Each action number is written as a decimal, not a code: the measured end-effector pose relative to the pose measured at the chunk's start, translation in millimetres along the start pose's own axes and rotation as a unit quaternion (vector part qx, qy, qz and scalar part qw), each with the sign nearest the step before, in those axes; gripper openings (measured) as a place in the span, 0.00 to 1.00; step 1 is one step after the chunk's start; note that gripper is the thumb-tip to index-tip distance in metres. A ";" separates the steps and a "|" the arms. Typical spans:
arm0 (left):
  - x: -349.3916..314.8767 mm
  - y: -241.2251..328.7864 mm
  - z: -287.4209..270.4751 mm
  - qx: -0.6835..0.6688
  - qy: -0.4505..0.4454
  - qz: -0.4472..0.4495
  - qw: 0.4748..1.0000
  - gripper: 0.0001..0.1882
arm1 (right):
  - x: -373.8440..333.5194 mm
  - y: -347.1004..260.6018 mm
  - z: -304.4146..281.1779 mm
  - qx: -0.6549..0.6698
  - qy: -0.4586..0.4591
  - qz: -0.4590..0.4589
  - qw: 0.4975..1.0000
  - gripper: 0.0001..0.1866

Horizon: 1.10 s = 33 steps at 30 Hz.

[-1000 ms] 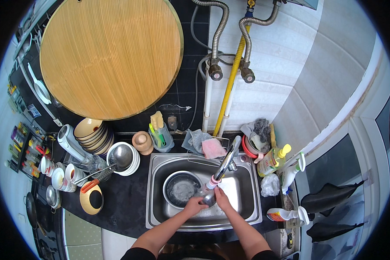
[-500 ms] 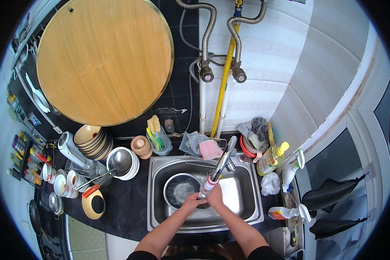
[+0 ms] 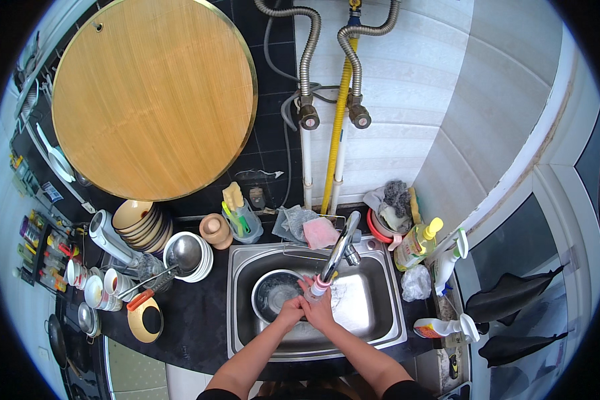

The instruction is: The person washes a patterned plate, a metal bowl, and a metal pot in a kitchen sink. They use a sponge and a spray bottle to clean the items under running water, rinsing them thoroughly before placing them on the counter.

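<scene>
My two bare hands meet in a stainless steel sink (image 3: pixel 373 327), under the outlet of the chrome faucet (image 3: pixel 347 243). My right hand (image 3: pixel 319 312) has fingers stretched up and to the left, close beside the pinkish faucet tip (image 3: pixel 321 287). Against it rests my left hand (image 3: pixel 290 312), its fingers mostly hidden behind the right one. I see nothing held in either hand. Left of them, a round metal basin (image 3: pixel 263 280) with cloudy water sits in the sink, partly behind my hands. Wet foam or splashes show on the sink floor to the right.
A pink cloth (image 3: pixel 321 233) lies behind the sink. Yellow dish soap (image 3: pixel 413 248) and spray bottles (image 3: pixel 447 267) stand right. Stacked bowls (image 3: pixel 137 223), white bowls with a ladle (image 3: pixel 187 253) and an orange-handled tool (image 3: pixel 140 299) crowd the left counter. A large round board (image 3: pixel 153 100) leans behind.
My hands have shifted slightly left, and my right hand's fingers now stretch up and left below the faucet. The whole view has moved slightly.
</scene>
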State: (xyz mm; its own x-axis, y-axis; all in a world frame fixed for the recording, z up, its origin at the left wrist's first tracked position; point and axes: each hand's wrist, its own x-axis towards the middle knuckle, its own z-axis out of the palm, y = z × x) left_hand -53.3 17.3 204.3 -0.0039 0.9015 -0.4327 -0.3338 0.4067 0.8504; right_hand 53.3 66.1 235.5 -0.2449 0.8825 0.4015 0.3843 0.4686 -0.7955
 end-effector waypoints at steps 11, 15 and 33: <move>-28.3 25.4 12.2 -0.179 -0.039 -0.047 0.982 0.16 | 8.5 95.1 6.5 0.389 -0.045 0.414 0.822 0.16; -27.4 24.3 11.9 -0.279 0.034 0.002 0.960 0.15 | -15.2 75.9 -0.1 0.367 -0.085 0.436 0.817 0.26; 38.6 -19.0 -35.3 -0.269 0.041 -0.072 0.959 0.14 | -28.8 86.7 -40.8 0.641 -0.043 0.508 0.573 0.24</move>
State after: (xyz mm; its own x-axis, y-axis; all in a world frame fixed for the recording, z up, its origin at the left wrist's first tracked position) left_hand -80.4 39.2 160.9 0.0123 0.8182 -0.5748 -0.7750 0.3710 0.5115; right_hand 129.9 82.9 173.6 -0.5390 0.6417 -0.5456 -0.5890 -0.7502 -0.3005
